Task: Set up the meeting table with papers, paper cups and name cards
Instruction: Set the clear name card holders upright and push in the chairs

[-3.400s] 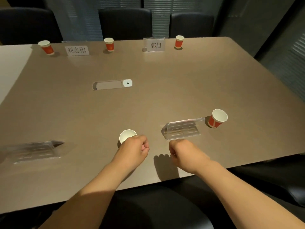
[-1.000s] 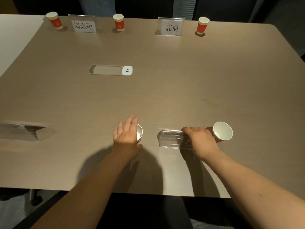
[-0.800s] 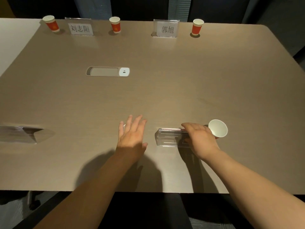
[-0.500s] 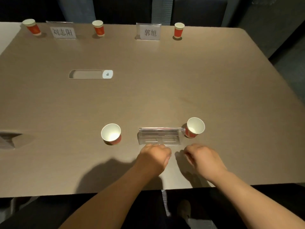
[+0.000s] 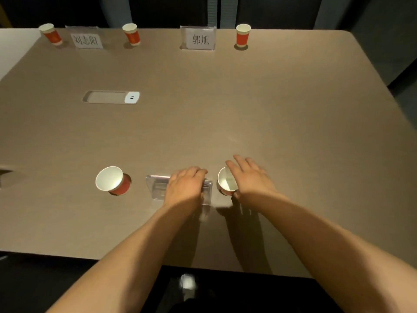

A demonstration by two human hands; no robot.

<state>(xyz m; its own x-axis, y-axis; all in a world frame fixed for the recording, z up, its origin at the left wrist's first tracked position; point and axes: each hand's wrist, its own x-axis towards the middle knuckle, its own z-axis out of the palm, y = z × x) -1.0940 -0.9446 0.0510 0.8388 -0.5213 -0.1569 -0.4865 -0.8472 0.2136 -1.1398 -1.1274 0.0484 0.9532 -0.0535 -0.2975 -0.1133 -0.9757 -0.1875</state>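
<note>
Near the table's (image 5: 293, 109) front edge — left hand (image 5: 185, 186) gripping crosswise name card holder (image 5: 158, 187); right hand (image 5: 250, 177) spread

Clear acrylic name card holder (image 5: 158, 188) lies near table's (image 5: 270, 109) front edge, partly hidden. Red paper cup (image 5: 226, 185) just right of it, upright; second red paper cup (image 5: 112, 180) well left. Along table's far edge: three red cups (image 5: 242, 36) (image 5: 132, 33) (image 5: 50, 33) and two printed name cards (image 5: 199, 39) (image 5: 86, 39), all upright.
</note>
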